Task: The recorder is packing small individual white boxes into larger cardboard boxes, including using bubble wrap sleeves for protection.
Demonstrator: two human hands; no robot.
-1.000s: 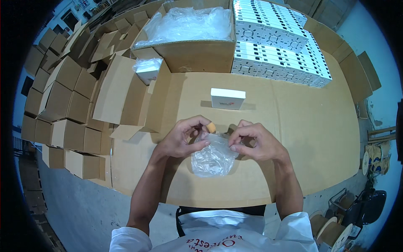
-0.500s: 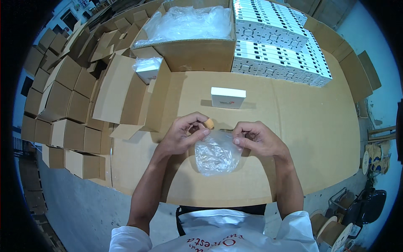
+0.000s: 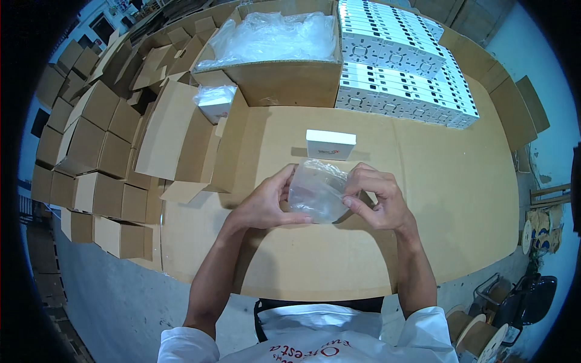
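Left hand [image 3: 264, 202]: gripping clear plastic bag [image 3: 316, 192] at its left edge.
Right hand [image 3: 376, 198]: pinching bag's right edge.
Bag: thin, crinkled, glossy; long axis across, just before small white box [image 3: 330, 144].
Tabletop [image 3: 460, 181]: flat brown cardboard.

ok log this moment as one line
left hand: holds clear plastic bag | right hand: holds same bag | white box: on cardboard-covered table, just beyond bag

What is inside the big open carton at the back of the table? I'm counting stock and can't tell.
The open carton shows only crumpled clear plastic bags filling its top. Anything beneath that plastic is covered and cannot be seen.
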